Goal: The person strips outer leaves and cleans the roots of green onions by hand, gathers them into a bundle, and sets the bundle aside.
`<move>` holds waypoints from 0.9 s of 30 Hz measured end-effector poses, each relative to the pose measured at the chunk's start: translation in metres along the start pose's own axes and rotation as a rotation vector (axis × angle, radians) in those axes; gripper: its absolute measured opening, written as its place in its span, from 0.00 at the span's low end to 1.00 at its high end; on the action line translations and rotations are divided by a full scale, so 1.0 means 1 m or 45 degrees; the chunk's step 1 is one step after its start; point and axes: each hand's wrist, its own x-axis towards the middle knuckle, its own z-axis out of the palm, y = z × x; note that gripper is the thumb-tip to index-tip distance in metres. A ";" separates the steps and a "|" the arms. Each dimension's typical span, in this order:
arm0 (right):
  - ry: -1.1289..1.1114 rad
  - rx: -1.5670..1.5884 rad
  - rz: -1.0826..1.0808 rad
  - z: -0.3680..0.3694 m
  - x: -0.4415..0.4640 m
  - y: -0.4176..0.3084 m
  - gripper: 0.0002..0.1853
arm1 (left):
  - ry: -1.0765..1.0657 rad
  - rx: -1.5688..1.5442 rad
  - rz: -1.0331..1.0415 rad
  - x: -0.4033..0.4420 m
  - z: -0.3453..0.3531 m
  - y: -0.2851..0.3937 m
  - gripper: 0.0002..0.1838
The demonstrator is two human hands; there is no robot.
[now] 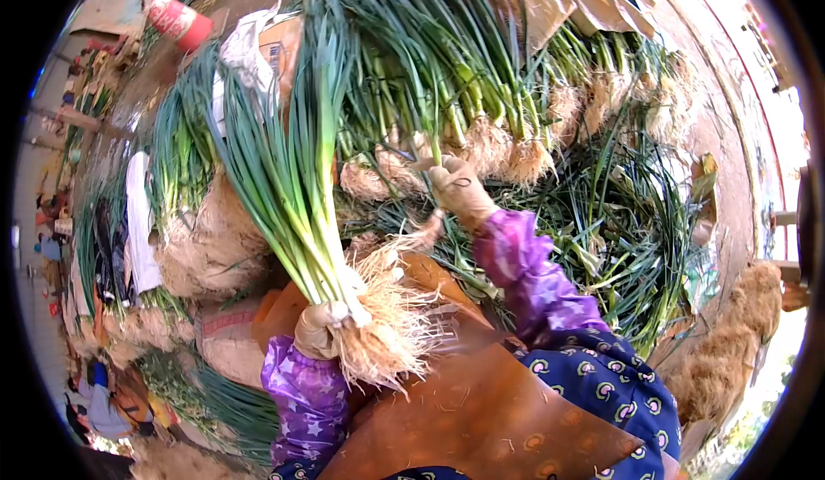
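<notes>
In the head view my left hand (318, 330), in a pale glove, is wrapped round the white lower stems of a large bunch of green onions (322, 214). The bunch's pale roots (391, 317) spread over my lap, and its leaves fan upward. My right hand (458, 188), also gloved, is closed on the lower stem of a single green onion (436, 128), in front of a row of bundled green onions (481, 145) with their roots towards me.
Loose green leaves (601, 214) are heaped at the right. A brown sheet (481, 411) covers my lap. More bundles (185, 162) and a white cloth (142, 222) are at the left. A red container (179, 23) lies upper left. People (107, 407) sit far left.
</notes>
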 end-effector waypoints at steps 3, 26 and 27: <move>-0.690 -0.463 -0.021 0.012 -0.035 -0.002 0.21 | 0.131 0.226 -0.136 0.011 -0.002 -0.006 0.18; -0.844 0.742 0.587 0.082 -0.081 0.093 0.30 | -0.339 -0.649 0.040 0.056 0.006 -0.086 0.28; -0.886 0.656 0.601 0.098 -0.082 0.095 0.29 | -0.502 -0.744 0.052 0.047 0.016 -0.074 0.26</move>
